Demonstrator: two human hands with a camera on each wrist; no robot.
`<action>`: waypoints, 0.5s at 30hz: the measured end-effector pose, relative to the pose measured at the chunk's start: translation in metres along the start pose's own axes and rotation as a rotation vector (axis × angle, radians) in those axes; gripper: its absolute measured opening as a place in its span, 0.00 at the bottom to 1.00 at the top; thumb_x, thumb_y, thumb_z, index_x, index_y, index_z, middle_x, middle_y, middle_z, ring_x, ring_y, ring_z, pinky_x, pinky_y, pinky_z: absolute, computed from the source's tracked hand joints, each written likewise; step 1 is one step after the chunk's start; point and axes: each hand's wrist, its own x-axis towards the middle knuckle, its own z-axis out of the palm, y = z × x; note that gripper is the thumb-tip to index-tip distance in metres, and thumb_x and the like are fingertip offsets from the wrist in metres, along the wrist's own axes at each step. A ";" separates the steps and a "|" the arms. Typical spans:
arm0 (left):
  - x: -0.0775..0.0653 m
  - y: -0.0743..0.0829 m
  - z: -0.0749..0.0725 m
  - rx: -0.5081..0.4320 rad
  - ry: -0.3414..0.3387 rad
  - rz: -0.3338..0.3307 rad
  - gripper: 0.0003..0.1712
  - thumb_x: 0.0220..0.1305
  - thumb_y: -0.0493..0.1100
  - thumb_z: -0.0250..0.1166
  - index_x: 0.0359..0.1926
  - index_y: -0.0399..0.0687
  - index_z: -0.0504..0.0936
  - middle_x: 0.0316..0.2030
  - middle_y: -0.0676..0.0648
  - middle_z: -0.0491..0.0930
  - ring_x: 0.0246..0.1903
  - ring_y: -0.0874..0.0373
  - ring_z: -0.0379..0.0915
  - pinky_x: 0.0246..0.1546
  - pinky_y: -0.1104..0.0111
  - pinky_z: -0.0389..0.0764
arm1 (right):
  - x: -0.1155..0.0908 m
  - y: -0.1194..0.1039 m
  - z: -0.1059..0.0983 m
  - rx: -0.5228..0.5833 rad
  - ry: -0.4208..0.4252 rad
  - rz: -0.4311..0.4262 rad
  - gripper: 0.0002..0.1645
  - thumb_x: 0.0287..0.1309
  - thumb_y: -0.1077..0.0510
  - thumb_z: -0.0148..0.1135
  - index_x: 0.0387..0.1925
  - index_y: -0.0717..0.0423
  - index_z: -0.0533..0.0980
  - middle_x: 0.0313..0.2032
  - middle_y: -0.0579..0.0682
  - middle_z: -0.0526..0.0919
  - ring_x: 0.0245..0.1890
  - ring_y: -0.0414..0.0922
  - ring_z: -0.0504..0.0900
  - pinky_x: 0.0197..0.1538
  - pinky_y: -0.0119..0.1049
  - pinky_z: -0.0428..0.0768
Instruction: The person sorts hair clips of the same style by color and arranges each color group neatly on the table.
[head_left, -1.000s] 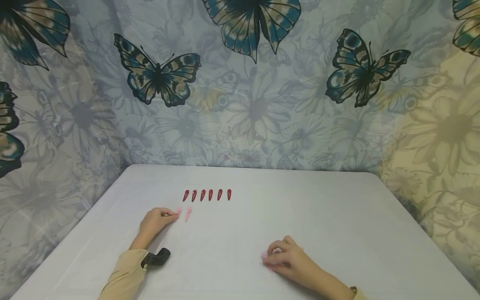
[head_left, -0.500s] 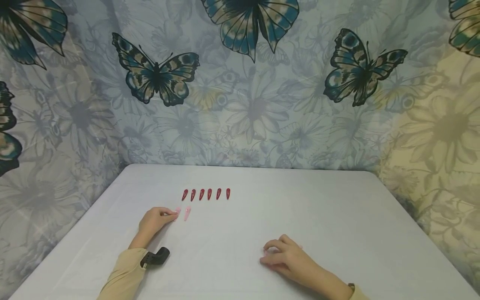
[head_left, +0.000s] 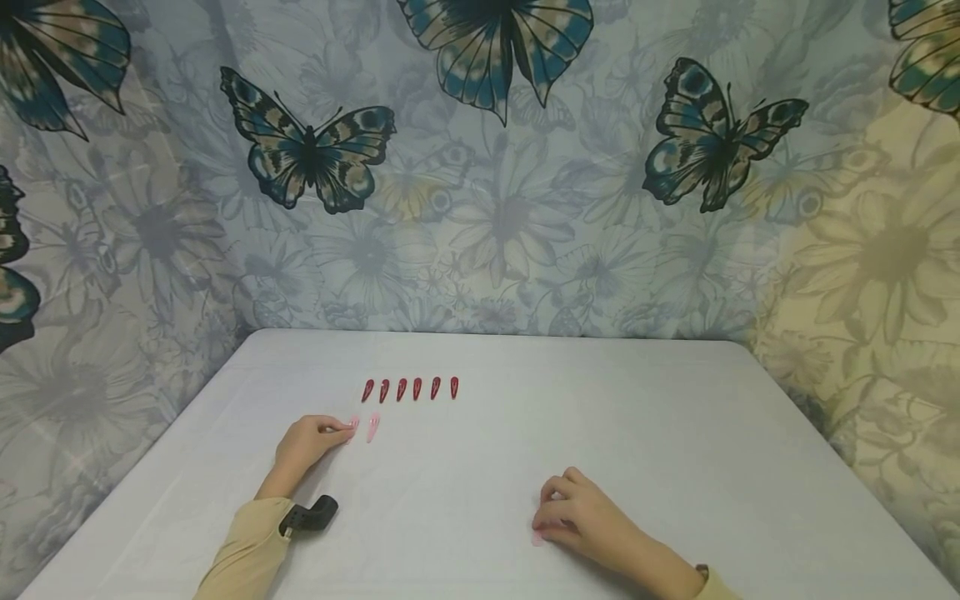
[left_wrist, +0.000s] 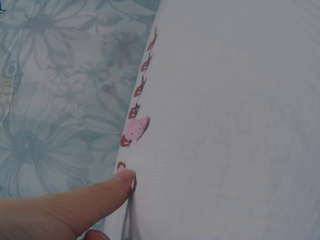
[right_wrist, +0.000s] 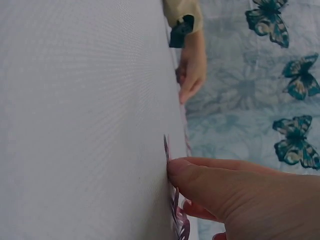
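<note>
Six-like red snap hair clips are better told as several red snap hair clips [head_left: 401, 389], lying in a row on the white table. Below that row lies a pink snap hair clip [head_left: 373, 427], also seen in the left wrist view. Just left of it, my left hand [head_left: 306, 443] pinches another pink hair clip [head_left: 353, 426] at the table surface; the thumb covers much of it. My right hand [head_left: 588, 517] is low over the table, fingers curled, with its fingertips on a pink hair clip [head_left: 537, 537]. More pink clips [right_wrist: 181, 222] lie beneath that hand, mostly hidden.
A white table [head_left: 675, 433] extends around both hands. Behind it hangs a cloth [head_left: 510, 208] printed with butterflies and flowers. A black wrist device [head_left: 311, 514] is strapped over my left sleeve.
My right hand's fingertips have shifted slightly right and drawn in, and a pink hair clip now shows under them. The left hand stays at its pink hair clip.
</note>
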 end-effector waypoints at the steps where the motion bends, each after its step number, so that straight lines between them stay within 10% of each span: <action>1: 0.000 0.000 0.000 -0.001 0.001 0.003 0.14 0.49 0.49 0.68 0.31 0.43 0.85 0.18 0.53 0.68 0.20 0.58 0.58 0.21 0.67 0.60 | 0.000 0.001 0.000 -0.007 0.007 -0.009 0.07 0.39 0.56 0.70 0.25 0.44 0.80 0.32 0.39 0.72 0.32 0.35 0.63 0.34 0.21 0.65; 15: -0.001 0.002 -0.001 -0.005 -0.012 -0.018 0.14 0.49 0.49 0.68 0.30 0.43 0.84 0.20 0.51 0.70 0.21 0.57 0.60 0.21 0.67 0.61 | 0.002 -0.003 -0.003 0.065 -0.040 0.013 0.08 0.43 0.58 0.68 0.25 0.45 0.76 0.26 0.33 0.74 0.28 0.31 0.62 0.30 0.21 0.63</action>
